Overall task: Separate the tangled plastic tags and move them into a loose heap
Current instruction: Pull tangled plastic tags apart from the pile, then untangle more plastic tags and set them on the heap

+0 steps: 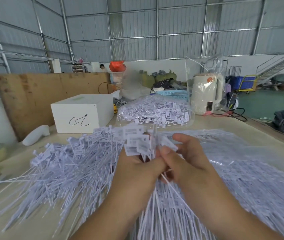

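This is a warehouse or factory hall: corrugated metal walls on steel framing rise far behind a long worktable. A metal staircase climbs at far right, near a blue-and-yellow trolley and stuffed sacks.

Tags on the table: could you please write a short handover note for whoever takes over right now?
Left hand and right hand both grip one bunch of tags above the table.
Loose heap lies to the left.
More tags in a clear bag behind, and another mass on the right.
Done: part separated.
Left: split the bunch, then the rest.
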`<state>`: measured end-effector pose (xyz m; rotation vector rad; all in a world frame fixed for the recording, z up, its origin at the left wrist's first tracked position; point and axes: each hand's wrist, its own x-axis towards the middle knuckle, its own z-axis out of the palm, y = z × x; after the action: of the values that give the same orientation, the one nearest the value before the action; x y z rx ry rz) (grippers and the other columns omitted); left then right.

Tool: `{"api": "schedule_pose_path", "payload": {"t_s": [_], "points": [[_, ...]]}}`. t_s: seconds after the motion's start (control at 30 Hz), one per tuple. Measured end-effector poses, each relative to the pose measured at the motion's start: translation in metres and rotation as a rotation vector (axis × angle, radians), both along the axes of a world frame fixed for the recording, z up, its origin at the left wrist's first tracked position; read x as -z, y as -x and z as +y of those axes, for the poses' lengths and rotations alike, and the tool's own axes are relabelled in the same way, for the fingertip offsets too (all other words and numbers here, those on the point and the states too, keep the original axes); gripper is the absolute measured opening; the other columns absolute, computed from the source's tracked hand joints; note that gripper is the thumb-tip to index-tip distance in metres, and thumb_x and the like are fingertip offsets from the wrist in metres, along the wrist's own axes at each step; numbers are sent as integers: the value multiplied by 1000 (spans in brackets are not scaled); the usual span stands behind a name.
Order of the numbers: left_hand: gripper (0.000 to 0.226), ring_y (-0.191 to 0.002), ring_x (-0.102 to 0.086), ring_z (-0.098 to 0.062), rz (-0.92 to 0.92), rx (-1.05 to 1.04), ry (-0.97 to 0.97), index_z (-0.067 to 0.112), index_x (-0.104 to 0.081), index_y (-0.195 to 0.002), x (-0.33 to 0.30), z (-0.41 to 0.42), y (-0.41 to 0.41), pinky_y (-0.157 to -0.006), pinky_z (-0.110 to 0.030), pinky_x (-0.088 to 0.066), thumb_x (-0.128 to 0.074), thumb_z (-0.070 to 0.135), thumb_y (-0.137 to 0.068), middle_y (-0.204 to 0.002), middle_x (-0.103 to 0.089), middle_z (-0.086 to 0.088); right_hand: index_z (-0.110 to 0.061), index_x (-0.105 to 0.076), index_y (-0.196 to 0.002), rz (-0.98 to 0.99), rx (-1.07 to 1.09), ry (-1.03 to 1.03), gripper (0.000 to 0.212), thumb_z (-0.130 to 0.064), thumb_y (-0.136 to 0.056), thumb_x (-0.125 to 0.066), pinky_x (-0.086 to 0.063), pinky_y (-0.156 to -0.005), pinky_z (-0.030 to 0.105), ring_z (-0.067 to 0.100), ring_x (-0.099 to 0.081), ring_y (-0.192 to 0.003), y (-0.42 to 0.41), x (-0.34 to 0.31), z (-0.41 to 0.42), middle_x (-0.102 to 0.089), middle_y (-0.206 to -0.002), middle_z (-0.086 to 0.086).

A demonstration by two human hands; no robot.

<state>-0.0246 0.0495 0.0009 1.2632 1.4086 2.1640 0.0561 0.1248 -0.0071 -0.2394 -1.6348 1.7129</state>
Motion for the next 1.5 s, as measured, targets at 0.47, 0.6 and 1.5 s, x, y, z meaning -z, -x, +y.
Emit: {"api": "schedule_pose_path", "payload": {"t_s": [0.47, 0.6, 1.5], "points": [[30, -49, -56, -9, -67, -386, 0, 7, -57, -68, -5, -1, 22, -45, -20, -47, -55, -24, -68, -55, -57, 2, -64, -49, -106, -221, -299, -279, 55, -28, -71, -73, -52, -76, 21, 1, -69, -88, 1, 6, -19, -72, -94, -16], [26, -59, -58, -16, -124, -182, 14, 17, -65, -65, -2, 3, 24, -53, -25, -51, -64, -8, -57, -62, -59, -4, -52, -48, -110, -352, -215, -312, 50, -32, -66, -62, -42, -60, 20, 4, -53, -57, 0, 5, -11, -58, -61, -13], [16, -50, -62, -19, -151, -176, 286, 6, -69, -84, -7, -4, 11, -38, -22, -45, -60, 16, -93, -62, -66, -9, -49, -45, -129, -366, -90, -653, 42, -22, -96, -48, -41, -50, 16, 2, -54, -53, -3, 2, -5, -62, -66, -23]]}}
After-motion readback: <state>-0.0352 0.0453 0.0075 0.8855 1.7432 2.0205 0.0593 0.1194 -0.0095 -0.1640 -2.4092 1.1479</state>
